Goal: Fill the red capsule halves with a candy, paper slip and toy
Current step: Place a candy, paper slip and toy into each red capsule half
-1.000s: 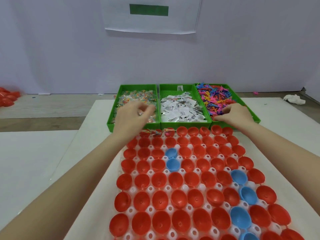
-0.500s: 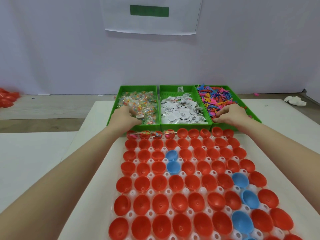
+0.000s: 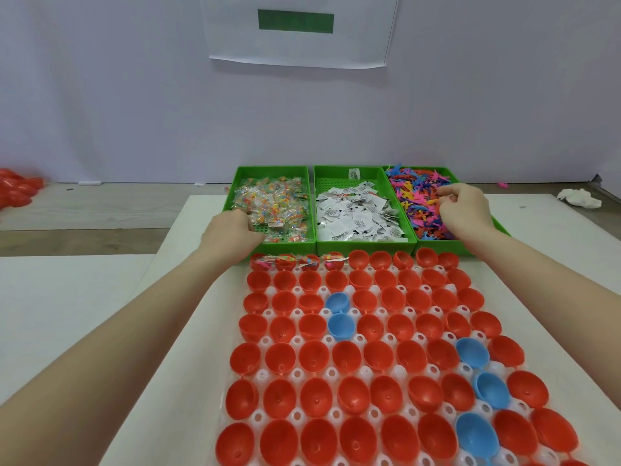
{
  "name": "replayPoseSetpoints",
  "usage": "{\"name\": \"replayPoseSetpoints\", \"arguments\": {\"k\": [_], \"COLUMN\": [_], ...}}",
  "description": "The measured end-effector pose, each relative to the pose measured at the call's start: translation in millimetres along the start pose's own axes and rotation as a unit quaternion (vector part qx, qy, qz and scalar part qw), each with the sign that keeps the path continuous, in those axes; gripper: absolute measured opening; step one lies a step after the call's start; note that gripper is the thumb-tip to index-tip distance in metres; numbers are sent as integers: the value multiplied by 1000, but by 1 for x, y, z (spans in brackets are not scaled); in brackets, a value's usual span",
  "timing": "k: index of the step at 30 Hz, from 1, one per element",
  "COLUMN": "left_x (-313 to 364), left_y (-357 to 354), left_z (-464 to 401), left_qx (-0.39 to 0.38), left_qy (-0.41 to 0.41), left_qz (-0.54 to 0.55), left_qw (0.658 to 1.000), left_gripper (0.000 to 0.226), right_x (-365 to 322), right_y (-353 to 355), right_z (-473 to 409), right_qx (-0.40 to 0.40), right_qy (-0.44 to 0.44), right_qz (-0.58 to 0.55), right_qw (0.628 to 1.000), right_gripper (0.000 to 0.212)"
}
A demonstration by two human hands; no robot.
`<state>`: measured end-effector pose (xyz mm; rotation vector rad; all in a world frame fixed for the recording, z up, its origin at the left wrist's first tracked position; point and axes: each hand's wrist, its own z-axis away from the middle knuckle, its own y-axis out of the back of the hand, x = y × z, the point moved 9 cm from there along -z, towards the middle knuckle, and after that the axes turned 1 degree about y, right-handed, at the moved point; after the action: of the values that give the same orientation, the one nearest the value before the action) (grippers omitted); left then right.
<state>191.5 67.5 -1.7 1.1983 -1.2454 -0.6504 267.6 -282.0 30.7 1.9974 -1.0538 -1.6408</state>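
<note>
Rows of open red capsule halves [image 3: 349, 361] sit in a white holder tray [image 3: 397, 372]. At the left of the back row, several halves [image 3: 285, 262] hold wrapped candies. Behind them stand three green bins: candies [image 3: 272, 200], paper slips [image 3: 356, 213] and coloured toys [image 3: 416, 193]. My left hand [image 3: 232, 232] is in the near left corner of the candy bin, its fingers curled down into the candies. Over the toy bin, my right hand [image 3: 465, 210] has its fingers curled and pinches at the toys.
Several blue halves [image 3: 339, 326] are mixed in among the red ones. A heap of red capsules [image 3: 16, 190] lies far left, and a crumpled white tissue [image 3: 578, 198] far right. A paper sign [image 3: 297, 28] hangs on the wall behind the bins.
My left hand has dropped from above the candy bin into its near left corner. My right hand has moved from the toy bin's front edge further back over the toys.
</note>
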Motion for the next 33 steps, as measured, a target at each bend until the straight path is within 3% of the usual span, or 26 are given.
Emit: {"name": "replayPoseSetpoints", "arguments": {"k": [6, 8, 11, 16, 20, 23, 28, 30, 33], "left_x": [5, 1, -5, 9, 33, 50, 57, 58, 55], "left_y": [16, 25, 34, 31, 29, 32, 25, 22, 18], "left_z": [3, 6, 11, 20, 29, 37, 42, 42, 41], "left_qx": [68, 112, 146, 105, 68, 58, 29, 26, 18], "left_qy": [-16, -2, 27, 23, -31, -76, -78, -69, -49], "left_qz": [-27, 77, 256, 382, 407, 395, 398, 400, 421], "left_qw": [997, 991, 955, 918, 911, 914, 914, 914, 905], "left_gripper": [29, 24, 10, 8, 11, 14, 10, 6, 20], "right_x": [-17, -24, -33, -68, -77, -76, -69, -71, -70], "right_y": [-15, -25, -44, -74, -87, -88, -86, -81, -72], "right_z": [5, 7, 12, 32, 46, 48, 45, 42, 40], "right_qx": [-23, -48, -109, -199, -187, -166, -167, -150, -128], "right_qy": [-17, -39, -78, 36, 99, 94, 42, 63, 90], "right_qz": [-81, -82, -76, 54, 178, 195, 43, 25, 18], "right_qw": [996, 995, 988, 978, 961, 962, 984, 986, 987], "right_gripper": [32, 28, 30, 37, 54, 40, 4, 23, 49]}}
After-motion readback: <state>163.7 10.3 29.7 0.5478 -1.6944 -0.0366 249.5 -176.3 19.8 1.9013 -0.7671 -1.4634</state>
